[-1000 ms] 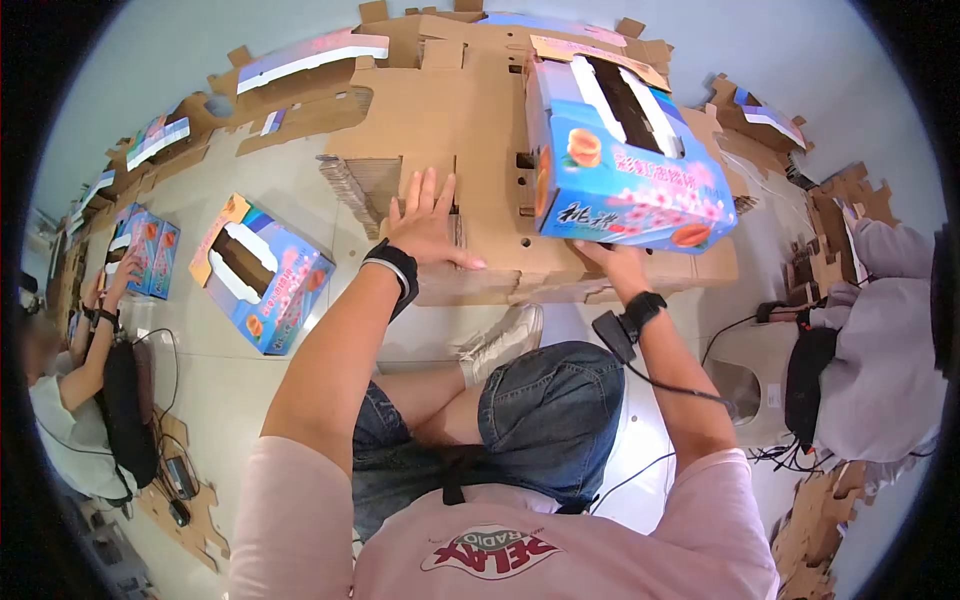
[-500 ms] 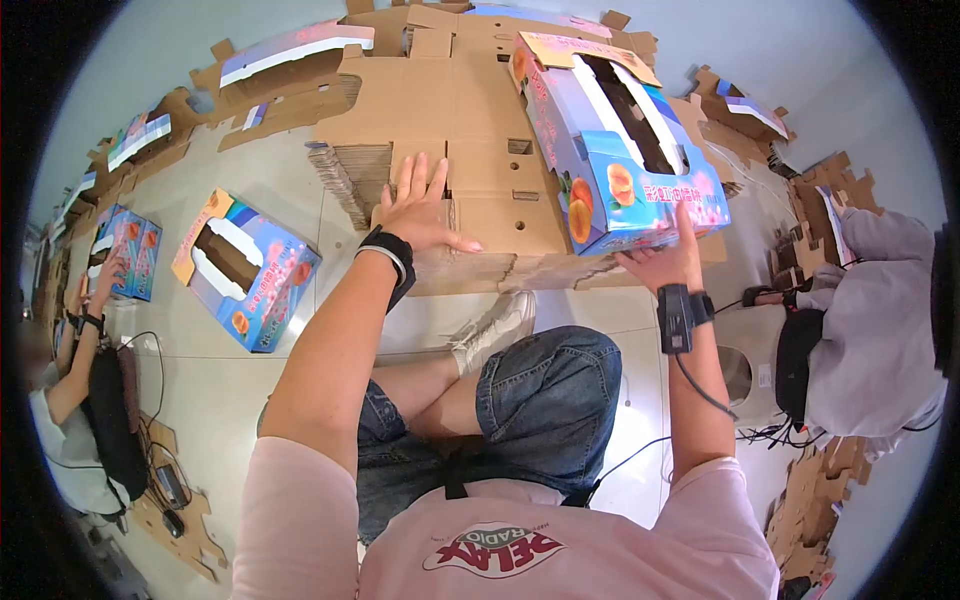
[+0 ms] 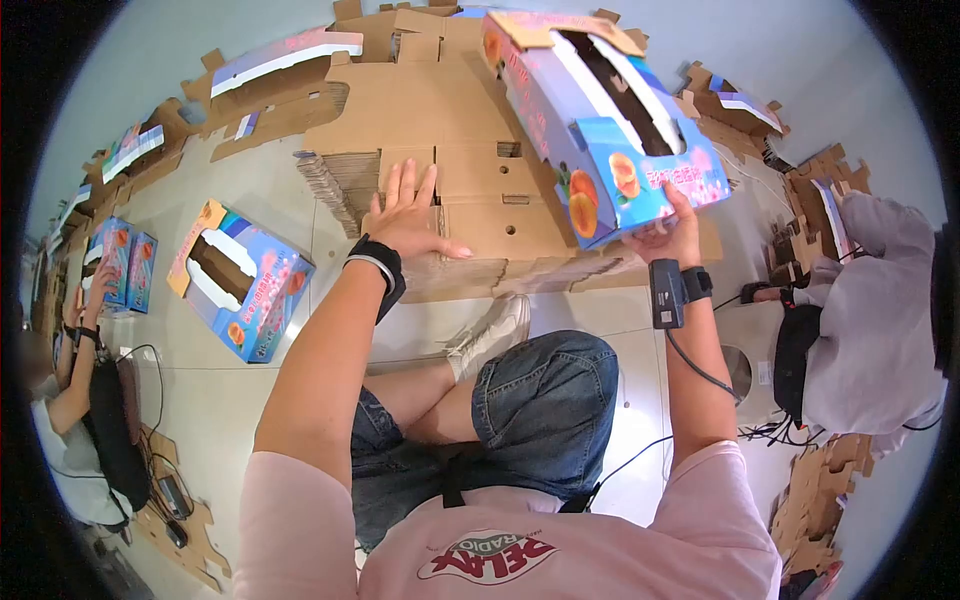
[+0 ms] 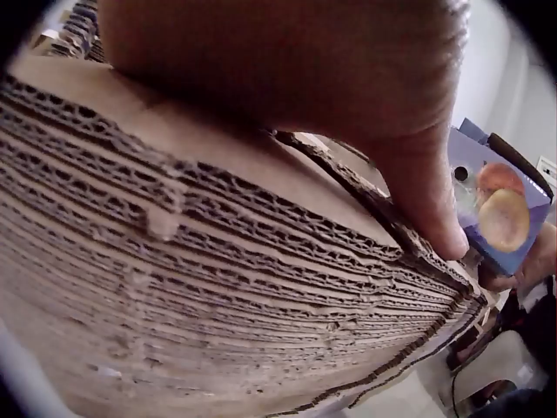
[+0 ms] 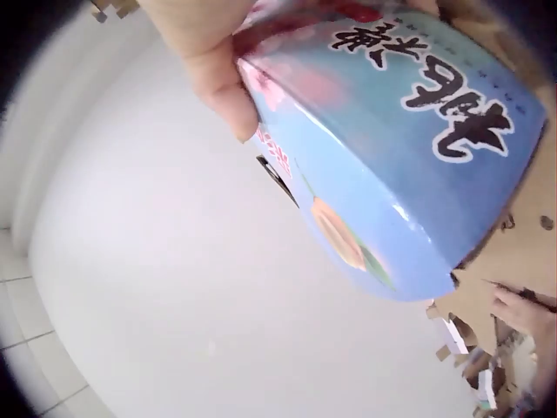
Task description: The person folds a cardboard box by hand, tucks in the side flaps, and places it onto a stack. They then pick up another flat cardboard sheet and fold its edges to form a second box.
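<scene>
A blue and pink printed carton (image 3: 590,110) with a long white-edged opening on top is tilted at the right of a stack of flat brown cardboard (image 3: 440,100). My right hand (image 3: 668,232) grips its near end, thumb on the printed side; in the right wrist view the thumb lies over the edge of the carton (image 5: 374,148). My left hand (image 3: 408,218) rests flat on the stack's near left part, fingers straight and spread. Layered corrugated edges of the stack (image 4: 218,252) run below the left hand (image 4: 348,96) in the left wrist view.
A similar printed carton (image 3: 240,280) lies on the floor to the left. Beyond it another person's hand touches cartons (image 3: 140,270). Someone in grey (image 3: 870,320) sits at the right beside a pale stool (image 3: 740,350). Cut cardboard pieces (image 3: 290,65) lie along the back.
The carton has turned and tilted, its far end shifting left and up, as the right hand moved to its near end. The left hand has stayed on the stack.
</scene>
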`<state>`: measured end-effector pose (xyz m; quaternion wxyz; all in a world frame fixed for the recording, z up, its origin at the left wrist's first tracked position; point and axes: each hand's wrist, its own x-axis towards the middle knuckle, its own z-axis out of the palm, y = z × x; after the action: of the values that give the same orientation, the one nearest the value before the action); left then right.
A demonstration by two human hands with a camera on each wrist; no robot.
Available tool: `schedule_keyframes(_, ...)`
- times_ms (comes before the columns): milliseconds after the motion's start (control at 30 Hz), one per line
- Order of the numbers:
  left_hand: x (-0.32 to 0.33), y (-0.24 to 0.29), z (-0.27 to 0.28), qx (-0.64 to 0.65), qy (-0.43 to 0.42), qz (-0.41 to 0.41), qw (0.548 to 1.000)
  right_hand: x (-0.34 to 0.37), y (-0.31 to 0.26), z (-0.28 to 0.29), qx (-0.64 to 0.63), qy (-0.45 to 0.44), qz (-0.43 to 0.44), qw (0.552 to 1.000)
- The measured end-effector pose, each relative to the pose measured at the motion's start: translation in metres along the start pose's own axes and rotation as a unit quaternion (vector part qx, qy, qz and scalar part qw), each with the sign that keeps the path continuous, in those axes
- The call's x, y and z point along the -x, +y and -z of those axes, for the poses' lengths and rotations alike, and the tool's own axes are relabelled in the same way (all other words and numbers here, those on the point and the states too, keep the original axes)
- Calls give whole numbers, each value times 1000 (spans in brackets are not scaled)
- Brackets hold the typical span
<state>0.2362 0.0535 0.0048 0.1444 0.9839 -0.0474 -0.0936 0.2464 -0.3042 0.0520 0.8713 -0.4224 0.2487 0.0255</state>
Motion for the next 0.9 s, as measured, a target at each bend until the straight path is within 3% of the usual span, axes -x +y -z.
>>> schedule_keyframes(33,0,0,0,-8,4,-2,1000,-5,-5,-4,5,22,10,1000)
schedule_keyframes(100,-1,0,2,-7,1,-2,1000,-10,-13,-24,-52,-33,37,997)
schedule_keyframes(167,-3,0,0,-8,0,-3,1000,-37,-23,-31,-48,-4,53,997)
schedule_keyframes(200,-4,-2,-1,-8,5,-7,1000,-83,-36,-14,-37,-114,6,993)
schedule_keyframes(267,-4,-2,-3,-12,8,-9,1000,-107,-35,-20,1,-156,45,987)
schedule_keyframes(300,-3,-1,-2,-2,10,-8,1000,-114,-27,-27,-2,-156,44,987)
schedule_keyframes(367,-3,0,0,3,12,-5,1000,-134,-18,-41,41,-37,179,982)
schedule_keyframes(400,-3,0,0,2,9,-3,1000,-133,-22,-42,23,-98,120,988)
schedule_keyframes(500,-4,-2,-4,10,13,-3,1000,-122,-21,-41,41,-106,124,986)
schedule_keyframes(667,-4,-1,-2,22,9,3,1000,-108,-23,-42,76,-17,153,985)
schedule_keyframes(733,-5,-3,-3,12,7,-1,1000,-101,-37,-34,188,-76,131,970)
schedule_keyframes(833,-4,-3,-5,10,14,-1,1000,-82,-63,-38,153,-90,150,973)
schedule_keyframes(867,-5,-3,-5,11,14,-1,1000,-88,-69,-41,64,-25,150,986)
schedule_keyframes(900,-4,-3,-5,9,13,-1,1000,-92,-85,-38,84,-58,142,985)
